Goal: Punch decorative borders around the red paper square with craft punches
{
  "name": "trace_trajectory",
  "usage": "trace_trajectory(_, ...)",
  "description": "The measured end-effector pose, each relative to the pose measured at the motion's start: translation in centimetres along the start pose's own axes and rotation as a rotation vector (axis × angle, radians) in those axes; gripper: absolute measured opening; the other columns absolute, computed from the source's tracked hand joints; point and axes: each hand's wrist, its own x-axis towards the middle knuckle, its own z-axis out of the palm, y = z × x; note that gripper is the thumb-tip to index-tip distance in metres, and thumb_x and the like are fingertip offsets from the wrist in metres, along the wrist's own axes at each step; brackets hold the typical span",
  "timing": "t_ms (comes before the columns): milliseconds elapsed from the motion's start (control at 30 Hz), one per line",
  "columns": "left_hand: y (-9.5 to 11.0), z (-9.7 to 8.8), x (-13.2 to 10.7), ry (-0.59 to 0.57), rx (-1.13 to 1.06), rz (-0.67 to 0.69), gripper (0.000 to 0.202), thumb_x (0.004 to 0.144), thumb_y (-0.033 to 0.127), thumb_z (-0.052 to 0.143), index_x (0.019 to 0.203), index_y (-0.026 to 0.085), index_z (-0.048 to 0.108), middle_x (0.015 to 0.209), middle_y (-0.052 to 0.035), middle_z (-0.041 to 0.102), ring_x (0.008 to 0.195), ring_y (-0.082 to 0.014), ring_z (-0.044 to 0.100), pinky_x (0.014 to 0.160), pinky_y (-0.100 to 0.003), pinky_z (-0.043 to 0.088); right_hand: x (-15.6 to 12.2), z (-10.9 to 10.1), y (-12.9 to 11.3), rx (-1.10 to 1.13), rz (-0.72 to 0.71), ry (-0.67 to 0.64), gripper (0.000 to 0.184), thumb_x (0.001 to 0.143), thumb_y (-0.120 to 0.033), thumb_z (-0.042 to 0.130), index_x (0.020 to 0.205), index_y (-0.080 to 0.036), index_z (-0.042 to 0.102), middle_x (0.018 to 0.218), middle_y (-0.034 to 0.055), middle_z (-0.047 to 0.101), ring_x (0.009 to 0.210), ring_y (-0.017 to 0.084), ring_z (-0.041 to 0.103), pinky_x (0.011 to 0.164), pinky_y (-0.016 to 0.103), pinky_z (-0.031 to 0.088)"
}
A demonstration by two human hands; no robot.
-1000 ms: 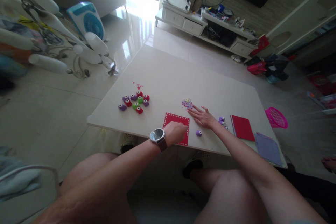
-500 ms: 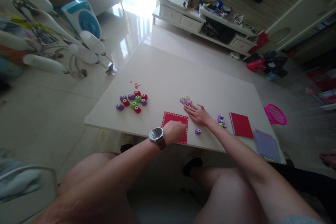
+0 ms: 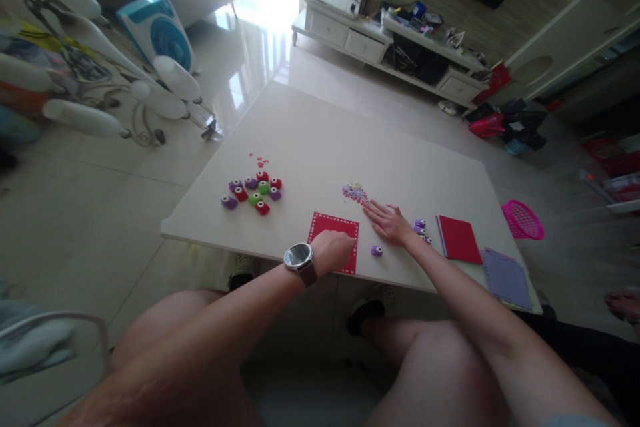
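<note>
A red card with a punched border (image 3: 334,240) lies near the front edge of the beige table (image 3: 320,147). My left hand (image 3: 334,251), with a watch on the wrist, rests on the card with its fingers curled under. My right hand (image 3: 389,222) lies flat on the table with fingers spread, just right of the card and below a small heap of purple punched bits (image 3: 355,192). A single purple punch (image 3: 377,251) sits between my hands. Three more small punches (image 3: 421,229) lie by my right wrist.
A cluster of red, green and purple punches (image 3: 253,192) lies at the table's left, with red scraps (image 3: 260,161) behind it. A red sheet stack (image 3: 459,238) and purple sheets (image 3: 507,277) lie at the right. A pink basket (image 3: 523,220), a blue fan (image 3: 156,30) and a white TV cabinet (image 3: 380,47) stand around.
My right hand has slid a little to the right, away from the heap of punched bits. My left hand has stayed on the red card.
</note>
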Motion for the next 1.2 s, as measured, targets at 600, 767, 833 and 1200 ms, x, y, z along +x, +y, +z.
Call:
trace_trajectory(600, 0.2, -0.1, 0.1, -0.039, 0.01, -0.018, 0.028, 0.095, 0.013, 0.05, 0.109, 0.013, 0.075, 0.107, -0.0153, 0.078, 0.098, -0.0269, 0.076, 0.081, -0.035, 0.059, 1.0, 0.3, -0.7, 0.071, 0.159, 0.004, 0.063, 0.105, -0.033, 0.038, 0.167, -0.023, 0.031, 0.168, 0.0087, 0.038, 0.155, 0.027, 0.039, 0.117, 0.048, 0.036)
trace_trajectory(767, 0.3, -0.3, 0.1, -0.046, 0.002, -0.018, 0.027, 0.094, 0.013, 0.052, 0.108, 0.013, 0.075, 0.107, -0.0149, 0.078, 0.097, -0.0259, 0.076, 0.081, -0.034, 0.059, 3.1, 0.7, -0.9, 0.169, 0.4, 0.134, 0.061, 0.107, -0.035, 0.032, 0.166, -0.018, 0.034, 0.167, 0.0099, 0.042, 0.155, 0.025, 0.04, 0.12, 0.046, 0.042)
trace_trajectory(833, 0.3, -0.3, 0.1, -0.045, 0.002, -0.018, 0.027, 0.094, 0.012, 0.052, 0.107, 0.013, 0.075, 0.107, -0.0149, 0.078, 0.097, -0.026, 0.076, 0.08, -0.033, 0.058, 3.3, 1.2, -1.0, 0.206, 0.466, 0.149, 0.06, 0.107, -0.035, 0.03, 0.164, -0.017, 0.038, 0.163, 0.0109, 0.047, 0.153, 0.025, 0.044, 0.12, 0.047, 0.043)
trace_trajectory(1200, 0.3, -0.7, -0.1, -0.039, -0.002, -0.025, 0.028, 0.096, 0.013, 0.052, 0.11, 0.012, 0.075, 0.108, -0.0154, 0.078, 0.1, -0.0286, 0.077, 0.081, -0.036, 0.06, 5.2, -0.5, -2.6, 0.172, 0.287, 0.154, 0.058, 0.104, -0.026, 0.036, 0.162, -0.017, 0.043, 0.166, 0.0111, 0.044, 0.157, 0.024, 0.035, 0.123, 0.045, 0.036)
